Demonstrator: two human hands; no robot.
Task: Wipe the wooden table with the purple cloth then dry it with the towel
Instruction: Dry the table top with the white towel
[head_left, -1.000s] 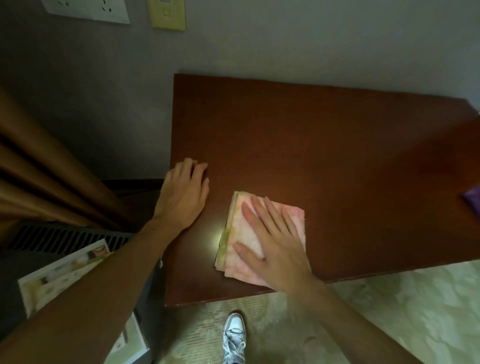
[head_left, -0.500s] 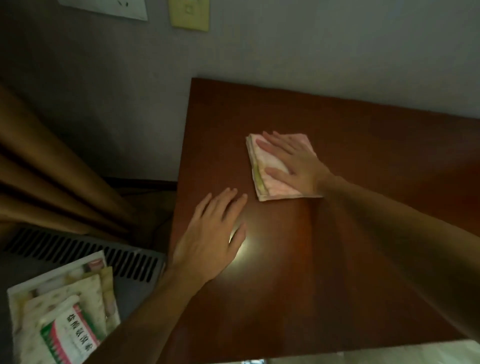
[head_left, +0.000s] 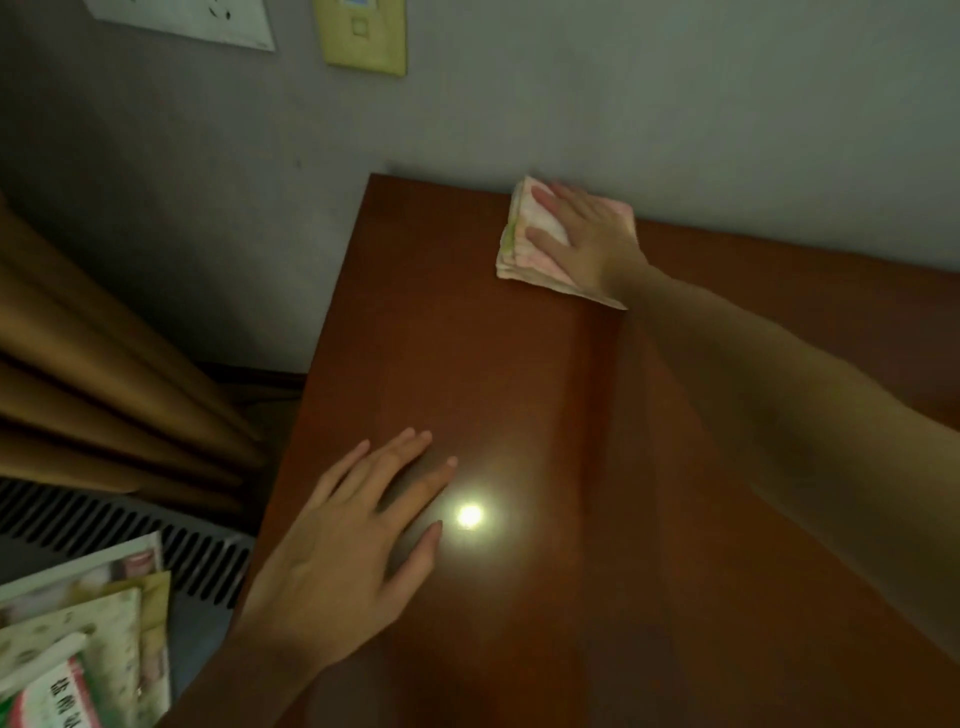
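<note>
The folded towel (head_left: 524, 244) is pressed flat under the right hand (head_left: 587, 244) at the worktop's (head_left: 519, 374) one o'clock edge, against the wall; the left hand (head_left: 348, 545) is spread flat at seven (bracing). Overshoot, and the towel could be bunched against the wall.

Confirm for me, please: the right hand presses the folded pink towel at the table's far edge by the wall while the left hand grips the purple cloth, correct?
Not quite. In the head view the left hand rests flat on the bare wooden table and holds nothing. The right hand does press the folded pink towel by the wall.
</note>
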